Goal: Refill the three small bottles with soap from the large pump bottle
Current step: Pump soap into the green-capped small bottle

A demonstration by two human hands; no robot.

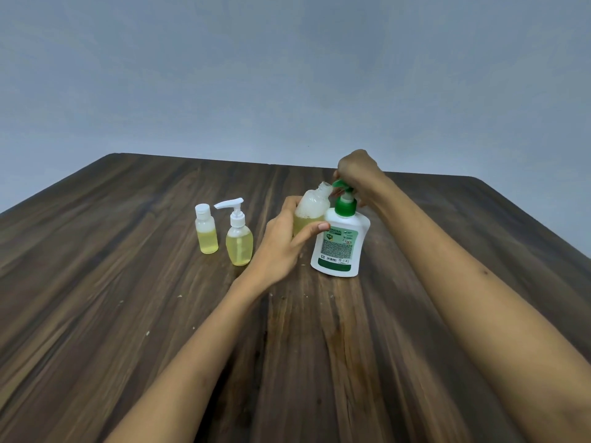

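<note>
My left hand point(284, 241) grips an uncapped small clear bottle point(311, 207), tilted so its open neck points at the green nozzle of the large white pump bottle point(340, 247). Yellow soap fills the lower part of this small bottle, with foam above. My right hand point(356, 174) rests on top of the green pump head. To the left stand two more small bottles holding yellow soap: a flip-cap bottle point(206, 230) and a white-pump bottle point(238, 238), both closed and upright.
A dark wooden table point(128, 282) carries everything, with a few small pale specks near its middle. Its far edge meets a plain grey-blue wall. No loose cap for the open bottle is visible.
</note>
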